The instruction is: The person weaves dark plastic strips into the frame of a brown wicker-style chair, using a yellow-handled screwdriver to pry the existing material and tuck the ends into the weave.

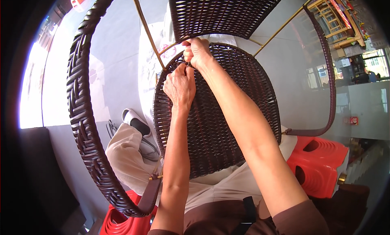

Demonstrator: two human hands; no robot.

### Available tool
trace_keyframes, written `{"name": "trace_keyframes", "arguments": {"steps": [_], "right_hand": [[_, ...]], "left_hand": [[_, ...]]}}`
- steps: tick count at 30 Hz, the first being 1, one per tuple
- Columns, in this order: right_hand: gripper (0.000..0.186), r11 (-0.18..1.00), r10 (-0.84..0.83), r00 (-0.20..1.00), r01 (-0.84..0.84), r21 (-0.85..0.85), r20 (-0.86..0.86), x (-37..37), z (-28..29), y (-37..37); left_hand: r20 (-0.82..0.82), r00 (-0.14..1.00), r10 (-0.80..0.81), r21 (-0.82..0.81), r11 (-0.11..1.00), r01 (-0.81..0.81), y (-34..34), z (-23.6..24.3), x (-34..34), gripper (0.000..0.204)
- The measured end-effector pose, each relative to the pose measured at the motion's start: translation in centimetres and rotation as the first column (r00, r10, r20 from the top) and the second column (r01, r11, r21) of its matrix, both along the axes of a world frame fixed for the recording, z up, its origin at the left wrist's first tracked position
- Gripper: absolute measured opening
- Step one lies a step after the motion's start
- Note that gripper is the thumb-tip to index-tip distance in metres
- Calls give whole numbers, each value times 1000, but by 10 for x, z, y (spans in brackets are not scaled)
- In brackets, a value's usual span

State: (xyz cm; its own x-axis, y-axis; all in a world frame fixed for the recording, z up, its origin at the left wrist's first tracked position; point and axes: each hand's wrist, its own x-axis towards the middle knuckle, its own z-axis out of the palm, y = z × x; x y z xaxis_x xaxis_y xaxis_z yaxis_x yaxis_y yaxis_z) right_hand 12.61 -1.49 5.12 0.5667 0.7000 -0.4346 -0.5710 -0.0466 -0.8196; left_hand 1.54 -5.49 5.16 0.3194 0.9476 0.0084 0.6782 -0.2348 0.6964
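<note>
A dark brown woven chair stands before me, its oval seat over my lap and its woven backrest rising at the far side. Both hands work close together at the seat's far left edge, near the bottom of the backrest. My left hand is closed, knuckles up, over the weave. Just beyond it and a little to the right, my right hand is curled in a pinch beside the backrest's lower corner. What the fingers of either hand grip is hidden or too thin to make out.
A thick woven armrest curves down the left; a partly wrapped armrest loops on the right. Gold metal rods join the frame. Red plastic stools stand at both sides. A wooden rack is at the far right.
</note>
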Motion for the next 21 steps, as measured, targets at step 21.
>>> {"name": "trace_keyframes", "arguments": {"steps": [21], "right_hand": [[22, 924, 338, 911, -273, 266, -236, 27, -20, -8]], "left_hand": [[523, 839, -153, -221, 926, 306, 20, -18, -23, 21]]}}
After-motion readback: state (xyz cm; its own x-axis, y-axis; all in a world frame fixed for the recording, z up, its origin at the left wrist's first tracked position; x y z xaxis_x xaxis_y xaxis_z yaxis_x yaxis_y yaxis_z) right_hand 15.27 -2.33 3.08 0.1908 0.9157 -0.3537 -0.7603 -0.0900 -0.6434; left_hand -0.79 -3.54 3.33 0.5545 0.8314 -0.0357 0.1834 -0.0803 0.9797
